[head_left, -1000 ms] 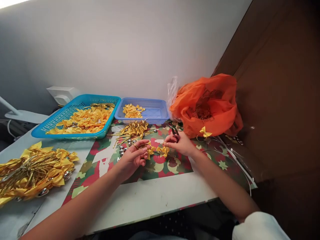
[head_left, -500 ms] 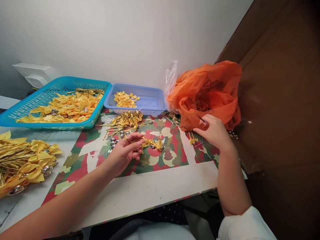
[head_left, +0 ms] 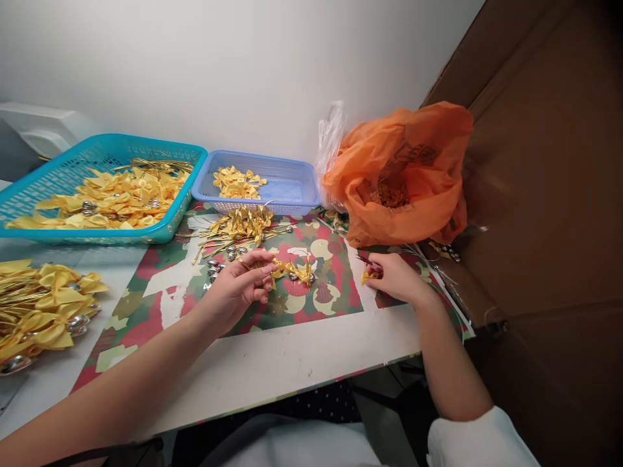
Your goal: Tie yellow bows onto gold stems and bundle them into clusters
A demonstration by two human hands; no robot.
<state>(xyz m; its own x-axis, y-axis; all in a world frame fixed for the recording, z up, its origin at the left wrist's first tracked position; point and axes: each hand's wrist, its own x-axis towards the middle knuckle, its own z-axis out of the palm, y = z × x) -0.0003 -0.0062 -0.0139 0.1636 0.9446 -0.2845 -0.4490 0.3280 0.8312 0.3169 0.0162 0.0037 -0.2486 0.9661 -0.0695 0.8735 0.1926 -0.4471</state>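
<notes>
My left hand [head_left: 238,285] hovers over the patterned paper, thumb and fingertips closed on a yellow ribbon bow [head_left: 278,268] with a gold strand by the index finger. Just right of it lies another yellow bow [head_left: 305,274] with small silver bells. My right hand [head_left: 396,279] is low at the right, closed around small dark-bladed snips [head_left: 363,259]; their handle is mostly hidden in the palm. Its fingertips reach a yellow bow [head_left: 365,277] on the table, partly covered by the hand. Loose silver bells [head_left: 212,267] lie beside my left hand.
A pile of gold-stemmed bows [head_left: 243,227] lies before a blue basket [head_left: 292,209] of small bows. Left stand a larger teal basket [head_left: 189,188] and a bow bundle [head_left: 48,305]. An orange bag [head_left: 403,224] holding scraps stands back right, beside a cardboard wall [head_left: 545,214].
My right hand has moved down and slightly left from the bag's front to the bow on the table, snips still in it. My left hand keeps its hold; the view has shifted slightly.
</notes>
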